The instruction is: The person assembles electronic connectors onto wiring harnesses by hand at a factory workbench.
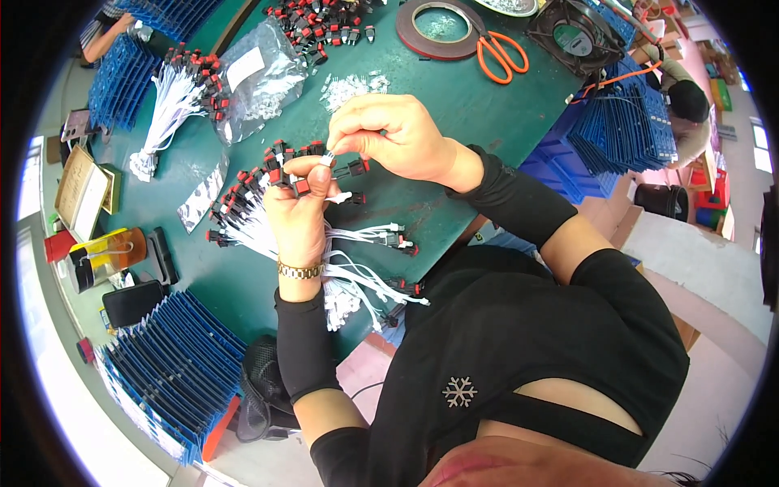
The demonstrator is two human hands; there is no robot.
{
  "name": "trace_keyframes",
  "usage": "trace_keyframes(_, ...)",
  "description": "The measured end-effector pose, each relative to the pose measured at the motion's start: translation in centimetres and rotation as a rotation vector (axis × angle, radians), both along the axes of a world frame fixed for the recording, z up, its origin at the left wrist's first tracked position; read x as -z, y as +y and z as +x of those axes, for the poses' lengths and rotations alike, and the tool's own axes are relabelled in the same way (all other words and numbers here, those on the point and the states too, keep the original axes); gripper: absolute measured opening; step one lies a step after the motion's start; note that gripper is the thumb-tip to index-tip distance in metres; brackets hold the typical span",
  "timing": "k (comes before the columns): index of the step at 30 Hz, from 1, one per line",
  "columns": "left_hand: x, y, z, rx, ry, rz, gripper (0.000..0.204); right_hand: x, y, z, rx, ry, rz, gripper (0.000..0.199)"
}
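Observation:
My left hand (296, 223) is closed round a small red-and-black rocker switch (302, 187), its thumb and forefinger pressed together. Right beside it, my right hand (398, 136) pinches a tiny pale piece (328, 157) at the left hand's fingertips. Exactly what that piece is stays too small to tell. Below and around my left hand lies a bunch of white wires (251, 227) with black-and-red switches at their far ends. White plugs (345, 304) end the wires near the table's front edge. One loose black switch (357, 168) shows just right of my fingers.
Beyond my hands lie small clear parts (353, 89), a clear plastic bag (264, 77), a pile of red-black switches (320, 24), a tape roll (438, 50) and orange-handled scissors (505, 58). Blue racks (174, 365) flank the green table (454, 105). Other people sit at the far left and right.

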State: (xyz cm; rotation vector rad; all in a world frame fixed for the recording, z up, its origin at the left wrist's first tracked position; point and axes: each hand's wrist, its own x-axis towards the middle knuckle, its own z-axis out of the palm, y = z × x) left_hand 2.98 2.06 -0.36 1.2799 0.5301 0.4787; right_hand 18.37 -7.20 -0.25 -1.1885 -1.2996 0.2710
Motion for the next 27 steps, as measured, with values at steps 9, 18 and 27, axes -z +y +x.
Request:
trace_keyframes(9, 0.1, 0.15, 0.11, -0.003, 0.04, 0.032, 0.016, -0.25, -0.01, 0.12, 0.022, -0.017, -0.029, 0.006)
trace_keyframes(18, -0.05, 0.01, 0.11, 0.018, 0.054, 0.065, 0.014, -0.12, -0.15, -0.22, 0.06, -0.076, 0.018, 0.006)
trace_keyframes(27, 0.5, 0.06, -0.1, 0.016, 0.063, 0.15, 0.017, 0.28, 0.16, -0.58, -0.041, -0.058, 0.036, 0.007)
